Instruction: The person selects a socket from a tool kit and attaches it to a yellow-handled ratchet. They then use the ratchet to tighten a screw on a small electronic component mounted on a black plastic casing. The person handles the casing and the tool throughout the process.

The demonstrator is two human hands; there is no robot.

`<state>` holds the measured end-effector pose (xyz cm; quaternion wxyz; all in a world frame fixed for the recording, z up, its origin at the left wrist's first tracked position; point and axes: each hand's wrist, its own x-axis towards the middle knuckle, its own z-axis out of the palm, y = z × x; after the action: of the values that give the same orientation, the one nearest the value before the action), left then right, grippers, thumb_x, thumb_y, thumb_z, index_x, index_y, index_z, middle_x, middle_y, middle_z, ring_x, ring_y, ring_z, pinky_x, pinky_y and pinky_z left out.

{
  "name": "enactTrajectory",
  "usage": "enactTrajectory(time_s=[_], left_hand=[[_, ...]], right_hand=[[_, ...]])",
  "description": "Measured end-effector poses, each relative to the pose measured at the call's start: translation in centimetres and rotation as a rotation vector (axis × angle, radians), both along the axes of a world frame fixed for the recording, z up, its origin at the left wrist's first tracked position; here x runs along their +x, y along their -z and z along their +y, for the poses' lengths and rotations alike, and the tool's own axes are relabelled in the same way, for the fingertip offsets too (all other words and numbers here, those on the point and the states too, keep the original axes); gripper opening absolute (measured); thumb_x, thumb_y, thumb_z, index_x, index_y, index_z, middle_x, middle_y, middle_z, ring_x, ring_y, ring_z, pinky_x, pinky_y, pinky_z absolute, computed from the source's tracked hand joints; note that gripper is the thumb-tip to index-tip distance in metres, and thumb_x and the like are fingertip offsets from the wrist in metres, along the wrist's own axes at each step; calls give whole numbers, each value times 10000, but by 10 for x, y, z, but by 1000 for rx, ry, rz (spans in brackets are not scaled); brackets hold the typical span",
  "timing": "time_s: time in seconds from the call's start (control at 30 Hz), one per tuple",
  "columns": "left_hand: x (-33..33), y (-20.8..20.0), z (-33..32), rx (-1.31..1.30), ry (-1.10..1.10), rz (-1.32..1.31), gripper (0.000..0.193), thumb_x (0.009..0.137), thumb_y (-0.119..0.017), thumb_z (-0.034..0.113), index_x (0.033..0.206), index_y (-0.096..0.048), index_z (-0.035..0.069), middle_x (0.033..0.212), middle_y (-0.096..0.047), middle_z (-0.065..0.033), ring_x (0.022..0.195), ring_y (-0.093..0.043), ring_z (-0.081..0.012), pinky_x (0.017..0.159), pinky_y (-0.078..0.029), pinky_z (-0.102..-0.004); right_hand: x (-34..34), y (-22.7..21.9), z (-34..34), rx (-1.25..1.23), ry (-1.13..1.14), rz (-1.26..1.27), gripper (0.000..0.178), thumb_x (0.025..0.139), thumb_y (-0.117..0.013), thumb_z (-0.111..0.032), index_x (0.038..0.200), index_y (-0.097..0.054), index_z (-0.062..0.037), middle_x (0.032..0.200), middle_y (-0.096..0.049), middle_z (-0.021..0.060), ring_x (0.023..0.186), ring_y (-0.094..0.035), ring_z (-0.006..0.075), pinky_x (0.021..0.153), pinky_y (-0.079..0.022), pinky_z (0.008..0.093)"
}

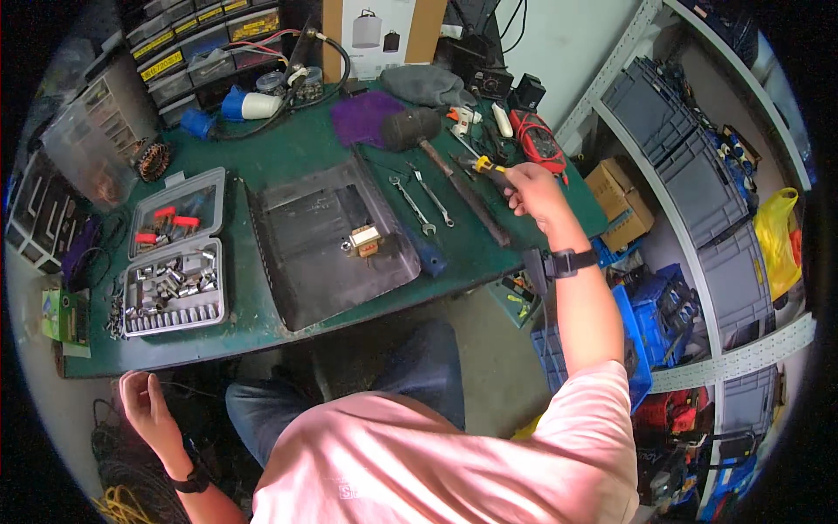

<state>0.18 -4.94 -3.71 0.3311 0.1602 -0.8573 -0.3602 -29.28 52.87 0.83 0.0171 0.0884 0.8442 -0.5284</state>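
My right hand (534, 194) reaches over the right side of the green workbench (349, 306). Its fingers are closed on the yellow-and-black handle of a screwdriver (491, 165), whose thin shaft points away to the left. Close by lies a rubber mallet (410, 128) with a long handle. Just off the bench's near left edge hangs my left hand (147, 406), loosely bent, thumb apart, with nothing visible in it. In the middle a dark tray-like panel (310, 262) carries a small transformer-like part (364, 242). Two wrenches (413, 205) lie right of it.
An open socket set case (176, 327) sits at the left, below small-parts drawers (205, 57). A red multimeter (539, 141), purple cloth (362, 120) and grey cloth (426, 86) lie at the back. Shelving with grey bins (650, 109) stands at the right.
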Motion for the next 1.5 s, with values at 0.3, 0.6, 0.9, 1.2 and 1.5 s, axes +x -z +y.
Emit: enactTrajectory(time_s=[0.3, 0.6, 0.9, 1.2, 1.5], left_hand=[[-54, -66, 83, 159, 459, -99, 67, 790, -610, -15, 827, -555, -9, 831, -509, -43, 747, -480, -114, 681, -398, -229], [-107, -101, 170, 622, 927, -492, 339, 924, -679, 285, 1085, -662, -13, 880, -654, -40, 719, -581, -92, 630, -487, -243], [-113, -51, 184, 859, 950, -394, 252, 963, -633, 252, 1036, -647, 11, 861, -680, -43, 698, -602, -84, 637, -491, -231], [-118, -35, 188, 1054, 975, -359, 222, 958, -639, 263, 935, -647, 43, 816, -656, -22, 702, -593, -86, 651, -475, -229], [-117, -30, 196, 938, 1010, -294, 211, 966, -625, 208, 1052, -635, 16, 870, -649, -20, 745, -584, -84, 699, -479, -239]], right_hand=[[121, -14, -72, -1115, -265, -45, 383, 936, -639, -222, 1239, -534, -14, 858, -613, 89, 671, -601, 168, 502, -487, 263], [184, -4, -151, -445, -480, 322, 403, 923, -617, -42, 1293, -461, -6, 1092, -572, 99, 899, -622, 189, 769, -518, 287], [179, 21, -171, 102, -439, 952, 475, 749, -620, 157, 1171, -623, -61, 1131, -579, 144, 1011, -594, 307, 883, -488, 373], [183, 41, -168, 225, -506, 1060, 508, 729, -670, 129, 1181, -659, -103, 1156, -572, 152, 966, -622, 310, 823, -535, 361], [183, 41, -172, 82, -502, 925, 596, 721, -719, 75, 1283, -547, -21, 1163, -571, 195, 1041, -600, 368, 870, -518, 393]])
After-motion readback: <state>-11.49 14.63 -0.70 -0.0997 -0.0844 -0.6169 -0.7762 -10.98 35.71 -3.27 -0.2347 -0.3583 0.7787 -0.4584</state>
